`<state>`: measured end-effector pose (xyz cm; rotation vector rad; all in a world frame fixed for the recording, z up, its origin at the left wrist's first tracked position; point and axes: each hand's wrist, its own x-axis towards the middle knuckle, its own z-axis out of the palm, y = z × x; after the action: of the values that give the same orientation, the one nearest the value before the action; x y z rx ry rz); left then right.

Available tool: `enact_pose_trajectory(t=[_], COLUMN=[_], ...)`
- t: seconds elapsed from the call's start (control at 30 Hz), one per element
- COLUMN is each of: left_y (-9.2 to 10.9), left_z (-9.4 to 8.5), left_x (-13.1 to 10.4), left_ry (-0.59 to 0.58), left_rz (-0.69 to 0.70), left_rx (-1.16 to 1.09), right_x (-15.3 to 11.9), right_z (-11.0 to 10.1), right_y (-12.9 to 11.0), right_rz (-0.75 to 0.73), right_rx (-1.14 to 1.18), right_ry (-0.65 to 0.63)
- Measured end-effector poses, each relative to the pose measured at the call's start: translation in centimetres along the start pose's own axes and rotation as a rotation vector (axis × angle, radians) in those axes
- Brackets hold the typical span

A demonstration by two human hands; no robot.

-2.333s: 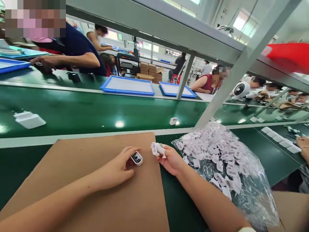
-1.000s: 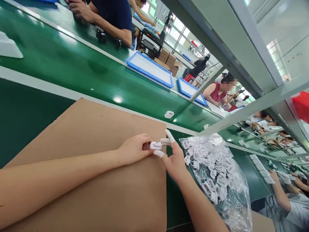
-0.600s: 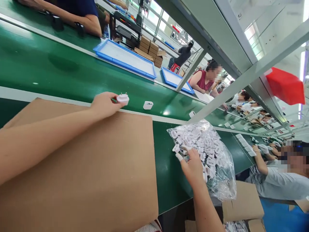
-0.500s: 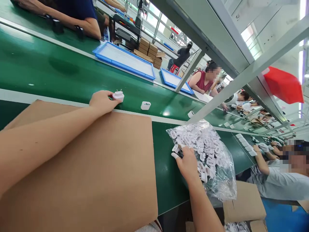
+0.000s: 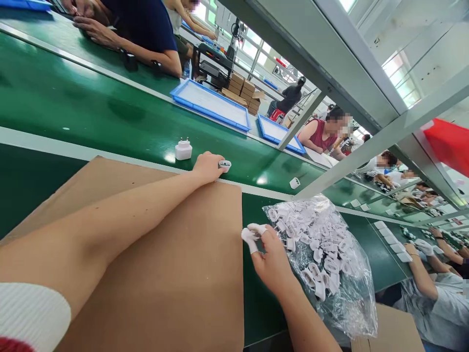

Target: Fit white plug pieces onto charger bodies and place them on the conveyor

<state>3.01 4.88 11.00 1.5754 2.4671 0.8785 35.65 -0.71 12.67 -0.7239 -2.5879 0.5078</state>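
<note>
My left hand (image 5: pixel 208 167) is closed around the side of a white charger housing (image 5: pixel 226 166) on the green belt, its open end showing. To its left a white charger with two pins (image 5: pixel 183 149) stands upright on the belt, apart from the hand. My right hand (image 5: pixel 271 256), with white covers on the thumb and a fingertip, is curled in a pinch at the left edge of a clear plastic bag (image 5: pixel 353 293). What sits between those fingertips is mostly hidden. Many loose white plug parts (image 5: pixel 318 239) lie in and on the bag.
A large cardboard sheet (image 5: pixel 183 274) lies under my left arm. Another white housing (image 5: pixel 294 183) stands farther right on the belt (image 5: pixel 132 132). Blue-rimmed trays (image 5: pixel 212 107) lie across it. A slanting metal post (image 5: pixel 330 178) crosses above the bag. Co-workers sit opposite and at right.
My left hand has let go of the pinned charger, leaving it on the belt, and moved right to the housing. My right hand has drawn left from the parts. The view has shifted.
</note>
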Motion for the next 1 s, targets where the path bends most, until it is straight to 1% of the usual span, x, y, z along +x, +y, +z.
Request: enact_pose_trajectory(t=[0.03,0.1,0.17,0.2,0.23,0.3,0.37,0.4,0.43,0.5,0.57,0.67,0.73,0.83,1.0], left_y=[0.2,0.4,0.6,0.7,0.9,1.2,1.4,1.3,1.2,0.9,0.4,0.0,-0.1,-0.1,0.0], left_z=[-0.1,-0.7,-1.6,-2.1,-2.6,-3.1,-3.0,-2.7,-2.3,-1.5,-0.9,-0.6,-0.5,-0.4,-0.4], left_x=[-0.1,-1.2,-3.6,-5.2,-7.0,-10.6,-13.6,-14.7,-15.5,-16.3,-16.3,-16.0,-15.9,-15.9,-15.9], left_ry=[-0.011,0.021,0.031,0.013,-0.012,-0.062,-0.108,-0.125,-0.138,-0.157,-0.166,-0.168,-0.162,-0.163,-0.173], left_rz=[0.016,0.09,0.156,0.183,0.208,0.262,0.31,0.321,0.324,0.324,0.333,0.347,0.346,0.342,0.328], left_rx=[-0.018,-0.087,-0.179,-0.226,-0.27,-0.342,-0.393,-0.411,-0.425,-0.451,-0.469,-0.488,-0.497,-0.501,-0.507], right_x=[0.4,1.0,1.8,2.2,2.7,3.9,5.1,5.6,6.1,6.7,7.0,7.2,7.3,7.7,8.5], right_z=[0.5,1.4,1.8,1.7,1.4,0.6,0.0,-0.2,-0.1,0.5,1.5,2.8,3.1,3.0,2.6], right_y=[-0.2,-0.2,0.2,0.4,0.6,0.6,0.0,-0.4,-1.0,-2.0,-2.7,-2.9,-2.9,-3.1,-3.0], right_rz=[-0.017,-0.033,-0.042,-0.042,-0.04,-0.022,-0.004,-0.01,-0.026,-0.089,-0.162,-0.237,-0.256,-0.26,-0.216], right_rx=[0.006,0.008,0.037,0.074,0.12,0.2,0.25,0.266,0.273,0.25,0.157,-0.008,-0.072,-0.122,-0.139], right_ry=[-0.059,-0.162,-0.217,-0.219,-0.2,-0.094,0.027,0.055,0.053,-0.003,-0.044,-0.046,-0.056,-0.097,-0.153])
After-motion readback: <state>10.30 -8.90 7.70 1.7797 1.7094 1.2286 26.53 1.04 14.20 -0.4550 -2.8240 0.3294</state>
